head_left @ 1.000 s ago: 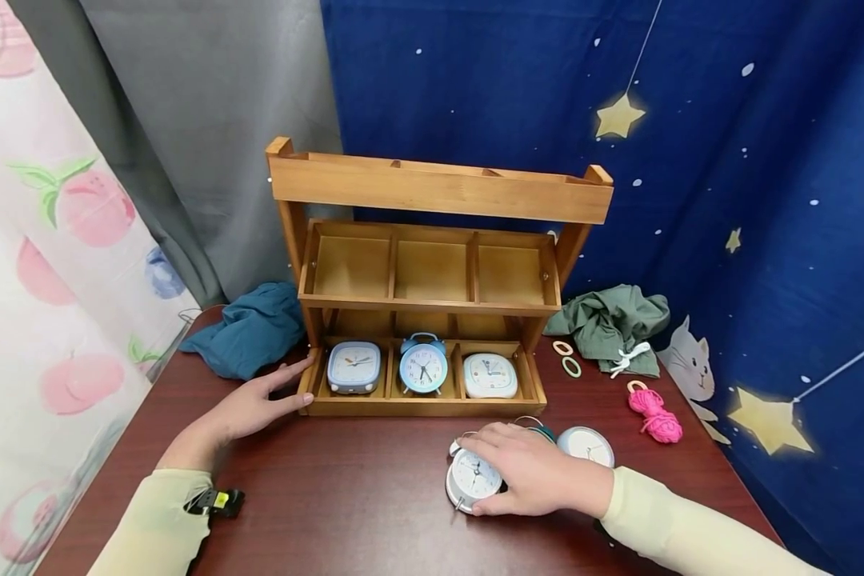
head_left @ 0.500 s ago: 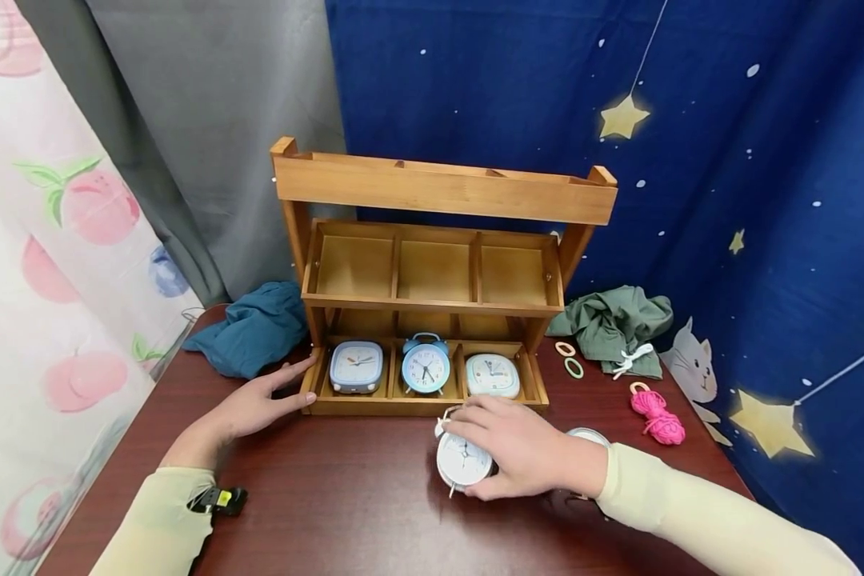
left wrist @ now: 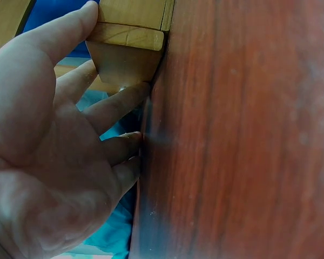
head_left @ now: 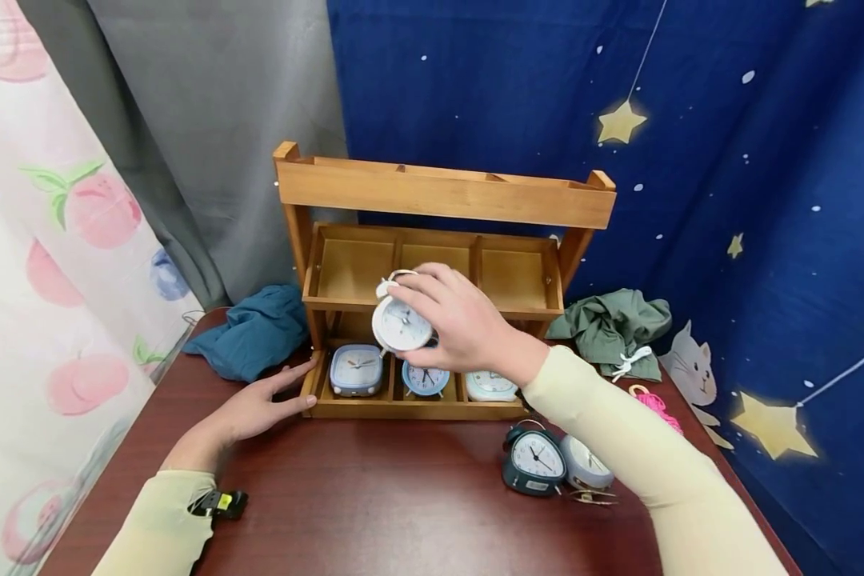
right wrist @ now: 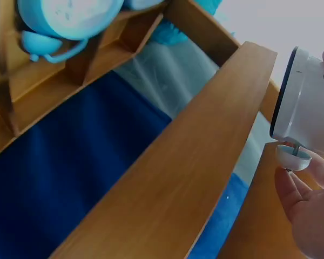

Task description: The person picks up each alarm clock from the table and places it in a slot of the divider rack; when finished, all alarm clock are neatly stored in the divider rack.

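No words, brand names or signs are showing clearly enough to read anywhere. The clock faces are carrying rings of numbers, on the white clock (head_left: 401,324) and on the dark green clock (head_left: 534,460), but the numbers are looking too small and blurry to tell apart. The clocks sitting in the wooden shelf (head_left: 442,192) are looking just as blurry.

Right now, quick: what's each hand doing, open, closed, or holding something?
Left hand: open, fingertips against the wooden rack's lower left corner.
Right hand: gripping the white alarm clock, lifted in front of the rack.
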`<act>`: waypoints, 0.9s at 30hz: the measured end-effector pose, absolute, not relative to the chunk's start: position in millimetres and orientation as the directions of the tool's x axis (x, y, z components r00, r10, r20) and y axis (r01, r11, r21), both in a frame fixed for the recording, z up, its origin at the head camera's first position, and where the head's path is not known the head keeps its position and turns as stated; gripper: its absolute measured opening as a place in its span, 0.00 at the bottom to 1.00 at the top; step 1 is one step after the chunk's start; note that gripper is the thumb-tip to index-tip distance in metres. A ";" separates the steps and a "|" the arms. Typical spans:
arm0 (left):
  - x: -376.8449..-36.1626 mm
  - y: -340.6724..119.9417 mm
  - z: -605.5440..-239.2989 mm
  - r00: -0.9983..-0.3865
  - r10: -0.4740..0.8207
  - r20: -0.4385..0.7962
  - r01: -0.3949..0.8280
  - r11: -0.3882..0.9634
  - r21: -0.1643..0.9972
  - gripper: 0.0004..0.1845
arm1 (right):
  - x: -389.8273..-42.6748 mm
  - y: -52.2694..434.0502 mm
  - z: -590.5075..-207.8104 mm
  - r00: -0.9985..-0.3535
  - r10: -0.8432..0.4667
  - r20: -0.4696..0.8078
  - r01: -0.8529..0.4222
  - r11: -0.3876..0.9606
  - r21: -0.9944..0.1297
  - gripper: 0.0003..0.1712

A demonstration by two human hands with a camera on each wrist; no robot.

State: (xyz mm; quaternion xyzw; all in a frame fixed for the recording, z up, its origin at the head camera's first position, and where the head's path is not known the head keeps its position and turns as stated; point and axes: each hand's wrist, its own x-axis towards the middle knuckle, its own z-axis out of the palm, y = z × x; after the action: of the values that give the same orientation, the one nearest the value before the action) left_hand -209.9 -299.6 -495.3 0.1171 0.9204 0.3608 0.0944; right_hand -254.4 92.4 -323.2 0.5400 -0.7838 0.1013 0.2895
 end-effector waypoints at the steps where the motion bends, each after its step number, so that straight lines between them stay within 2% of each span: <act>1: -209.8 -299.7 -495.5 -0.956 0.278 -0.091 0.142 0.712 0.687 0.47 | -260.3 86.1 -320.0 -0.260 -0.783 0.566 -0.900 0.409 0.153 0.52; 12: -210.2 -300.6 -498.1 -0.958 0.267 -0.106 0.125 0.719 0.683 0.48 | -305.4 37.3 -293.3 -0.319 -0.766 0.558 -0.862 0.479 0.164 0.50; 20: -210.4 -301.6 -497.9 -0.957 0.270 -0.106 0.126 0.718 0.685 0.47 | -324.9 17.9 -293.1 -0.422 -0.780 0.462 -0.841 0.527 0.122 0.51; 27: -211.2 -298.9 -497.7 -0.956 0.276 -0.099 0.135 0.715 0.686 0.48 | -339.8 10.9 -298.1 -0.486 -0.772 0.410 -0.829 0.555 0.061 0.51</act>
State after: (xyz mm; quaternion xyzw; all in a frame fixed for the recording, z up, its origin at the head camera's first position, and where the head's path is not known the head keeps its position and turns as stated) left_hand -211.2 -298.9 -497.7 0.1114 0.9209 0.3605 0.0976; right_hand -339.8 10.9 -298.1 0.4660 -0.8590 0.0725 0.1995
